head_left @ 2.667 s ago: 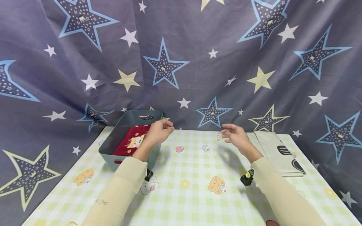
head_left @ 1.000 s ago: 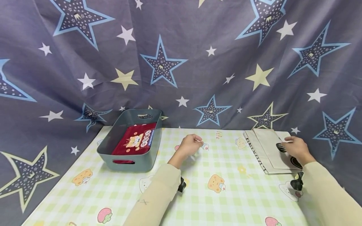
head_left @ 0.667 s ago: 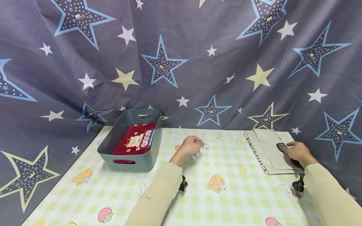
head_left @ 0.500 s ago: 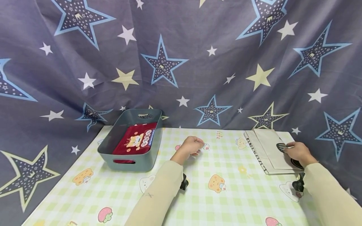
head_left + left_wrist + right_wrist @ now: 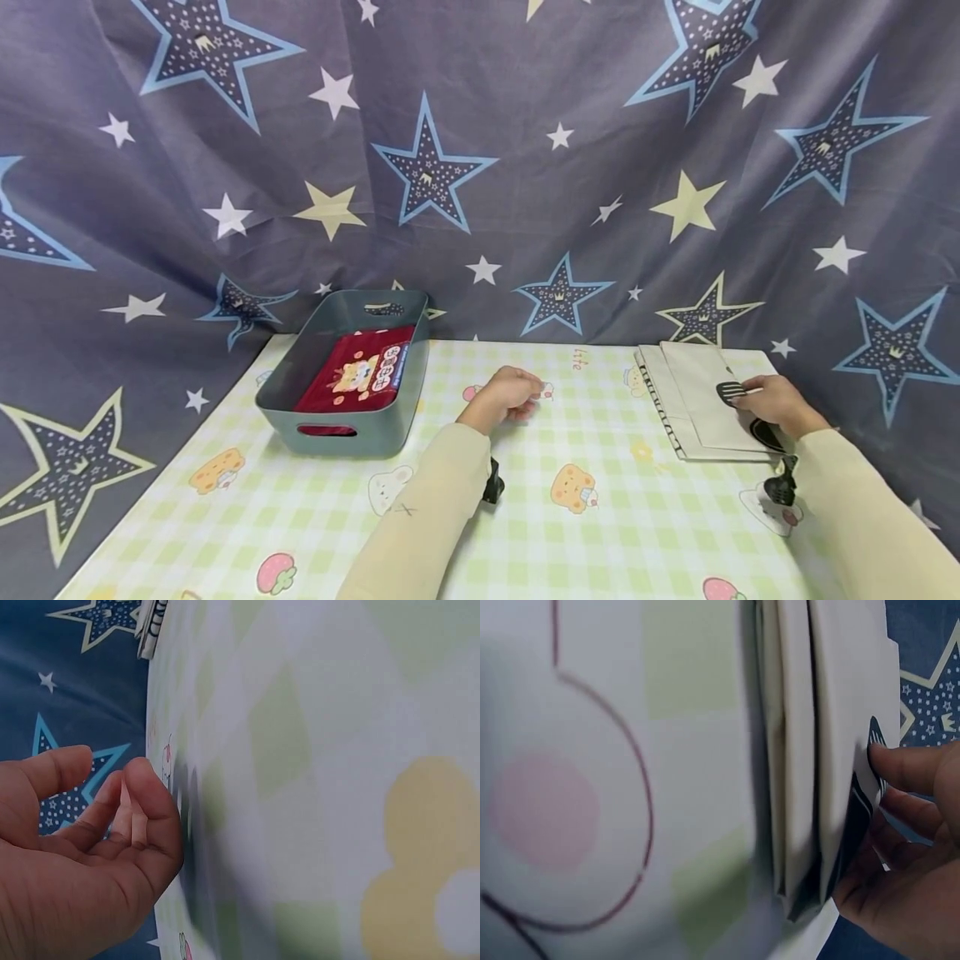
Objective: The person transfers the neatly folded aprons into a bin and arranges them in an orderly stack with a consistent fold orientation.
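Note:
A folded cream cloth (image 5: pixel 693 396) with black kitchen-utensil prints lies at the table's right side. My right hand (image 5: pixel 776 407) grips its right edge. In the right wrist view, the thumb of the right hand (image 5: pixel 919 862) presses the top face of the layered cloth (image 5: pixel 847 682), with the fingers curled at the edge. Over the middle of the table hovers my left hand (image 5: pixel 508 393), holding nothing. The left wrist view shows the left hand (image 5: pixel 90 862) with loosely curled fingers and the thumb apart from them.
A grey-green plastic bin (image 5: pixel 382 433) stands at the back left, with a folded red cloth (image 5: pixel 322 392) printed with a cartoon animal inside. A checked tablecloth (image 5: pixel 517 533) covers the table. Behind hangs a star-patterned curtain (image 5: pixel 510 100).
My right hand has reached over to the cream cloth, gripped it and shifted it slightly left. My left hand has moved from beside the bin to the table's middle.

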Tool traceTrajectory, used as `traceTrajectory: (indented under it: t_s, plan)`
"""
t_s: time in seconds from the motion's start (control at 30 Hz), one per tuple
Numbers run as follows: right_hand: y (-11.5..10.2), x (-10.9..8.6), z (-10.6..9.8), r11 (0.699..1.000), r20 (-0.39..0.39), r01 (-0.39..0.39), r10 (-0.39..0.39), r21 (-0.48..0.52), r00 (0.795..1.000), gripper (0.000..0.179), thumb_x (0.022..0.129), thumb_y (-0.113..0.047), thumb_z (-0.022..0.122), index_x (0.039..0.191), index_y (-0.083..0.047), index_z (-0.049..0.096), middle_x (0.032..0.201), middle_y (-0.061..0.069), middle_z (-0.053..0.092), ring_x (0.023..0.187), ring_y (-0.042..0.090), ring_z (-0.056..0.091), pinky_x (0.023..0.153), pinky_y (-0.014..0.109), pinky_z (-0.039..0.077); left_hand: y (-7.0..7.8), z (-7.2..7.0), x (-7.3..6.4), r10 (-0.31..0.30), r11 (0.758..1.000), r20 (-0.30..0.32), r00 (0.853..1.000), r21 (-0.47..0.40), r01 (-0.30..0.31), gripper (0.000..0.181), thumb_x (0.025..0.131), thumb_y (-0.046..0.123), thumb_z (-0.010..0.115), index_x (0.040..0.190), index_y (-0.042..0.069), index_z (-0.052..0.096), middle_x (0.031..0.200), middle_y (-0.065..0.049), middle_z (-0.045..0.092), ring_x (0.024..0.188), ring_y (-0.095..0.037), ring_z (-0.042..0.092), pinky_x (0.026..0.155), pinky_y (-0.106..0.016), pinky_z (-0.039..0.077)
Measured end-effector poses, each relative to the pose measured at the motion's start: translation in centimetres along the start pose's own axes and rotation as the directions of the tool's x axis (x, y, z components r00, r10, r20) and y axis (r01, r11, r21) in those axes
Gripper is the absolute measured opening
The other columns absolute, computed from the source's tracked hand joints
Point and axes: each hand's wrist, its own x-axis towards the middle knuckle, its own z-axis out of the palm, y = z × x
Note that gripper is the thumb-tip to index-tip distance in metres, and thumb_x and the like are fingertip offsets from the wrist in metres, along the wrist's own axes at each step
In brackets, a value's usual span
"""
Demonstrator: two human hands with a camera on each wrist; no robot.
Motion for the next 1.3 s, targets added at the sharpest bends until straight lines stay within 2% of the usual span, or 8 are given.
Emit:
traceTrajectory:
  t_s: [0.1, 0.2, 0.37, 0.5, 0.8, 1.0, 1.13, 1.3]
  plan:
    - [-0.4, 0.1, 0.2, 0.999, 0.037, 0.034, -0.034, 0.009, 0.999, 0.052, 0.094, -0.012, 0.065, 0.128, 0.023, 0.048, 0.121, 0.041, 0.053, 0.105, 0.048, 0.057, 0.083, 0.052, 0.051, -0.1, 0.1, 0.2, -0.001, 1.000, 0.003, 1.000, 0.003, 0.001, 0.020, 0.100, 0.013, 0.064, 0.115, 0.002, 0.068, 0.111, -0.018, 0.067, 0.070, -0.017, 0.056, 0.068, -0.032, 0.054]
    - [-1.0, 0.2, 0.4, 0.997, 0.060, 0.079, -0.080, 0.023, 0.995, 0.051, 0.093, -0.011, 0.065, 0.127, 0.023, 0.049, 0.116, 0.038, 0.057, 0.097, 0.041, 0.059, 0.075, 0.043, 0.052, -0.2, 0.3, 0.3, -0.006, 1.000, 0.003, 1.000, 0.005, 0.006, 0.021, 0.100, 0.014, 0.064, 0.117, 0.002, 0.068, 0.112, -0.019, 0.067, 0.068, -0.017, 0.056, 0.066, -0.030, 0.054]
    - [-2.2, -0.1, 0.9, 0.989, 0.081, 0.139, -0.143, 0.055, 0.986, 0.049, 0.092, -0.009, 0.067, 0.124, 0.025, 0.050, 0.103, 0.030, 0.063, 0.085, 0.029, 0.060, 0.067, 0.032, 0.049, -0.3, 0.5, 0.5, -0.025, 1.000, -0.006, 1.000, 0.007, 0.025, 0.019, 0.099, 0.014, 0.065, 0.115, 0.004, 0.070, 0.103, -0.016, 0.068, 0.064, -0.015, 0.055, 0.060, -0.028, 0.054]
    - [-3.0, -0.4, 1.5, 0.986, 0.100, 0.137, -0.147, 0.098, 0.984, 0.051, 0.092, -0.008, 0.068, 0.126, 0.024, 0.048, 0.098, 0.025, 0.065, 0.079, 0.022, 0.060, 0.065, 0.032, 0.050, -0.3, 0.7, 0.5, -0.040, 0.999, -0.014, 0.999, 0.005, 0.040, 0.018, 0.098, 0.013, 0.066, 0.113, 0.004, 0.071, 0.097, -0.014, 0.067, 0.064, -0.015, 0.057, 0.061, -0.029, 0.057]
    - [-4.9, -0.8, 2.7, 0.982, 0.181, 0.105, -0.132, 0.155, 0.975, 0.059, 0.093, -0.011, 0.071, 0.135, 0.019, 0.044, 0.101, 0.022, 0.063, 0.079, 0.021, 0.061, 0.064, 0.034, 0.054, 0.0, 1.8, 0.5, -0.053, 0.997, 0.019, 0.998, -0.059, 0.054, 0.017, 0.096, 0.005, 0.067, 0.113, 0.001, 0.068, 0.099, -0.016, 0.066, 0.072, -0.020, 0.062, 0.073, -0.034, 0.062]
    - [-5.8, -1.1, 3.4, 0.978, 0.199, 0.148, -0.176, 0.149, 0.964, 0.061, 0.091, -0.012, 0.072, 0.136, 0.019, 0.044, 0.099, 0.021, 0.064, 0.075, 0.019, 0.060, 0.062, 0.033, 0.052, 0.1, 2.7, 0.8, -0.050, 0.995, 0.050, 0.997, -0.078, 0.054, 0.020, 0.096, 0.002, 0.067, 0.116, -0.001, 0.067, 0.101, -0.018, 0.065, 0.078, -0.022, 0.063, 0.076, -0.035, 0.062]
    - [-6.5, -1.3, 4.0, 0.976, 0.217, 0.153, -0.184, 0.153, 0.959, 0.062, 0.091, -0.012, 0.073, 0.137, 0.017, 0.044, 0.103, 0.022, 0.063, 0.078, 0.019, 0.061, 0.064, 0.033, 0.054, 0.2, 3.2, 0.9, -0.055, 0.991, 0.047, 0.997, -0.120, 0.060, 0.024, 0.095, 0.000, 0.067, 0.118, -0.004, 0.066, 0.102, -0.019, 0.065, 0.080, -0.024, 0.064, 0.078, -0.035, 0.061]
    - [-7.6, -1.5, 4.6, 0.976, 0.256, 0.116, -0.163, 0.187, 0.953, 0.067, 0.090, -0.013, 0.076, 0.140, 0.016, 0.042, 0.108, 0.023, 0.061, 0.084, 0.021, 0.063, 0.069, 0.035, 0.058, 0.2, 3.6, 1.0, -0.064, 0.984, 0.035, 0.997, -0.162, 0.069, 0.033, 0.095, -0.003, 0.066, 0.127, -0.007, 0.062, 0.102, -0.019, 0.065, 0.082, -0.026, 0.065, 0.082, -0.037, 0.061]
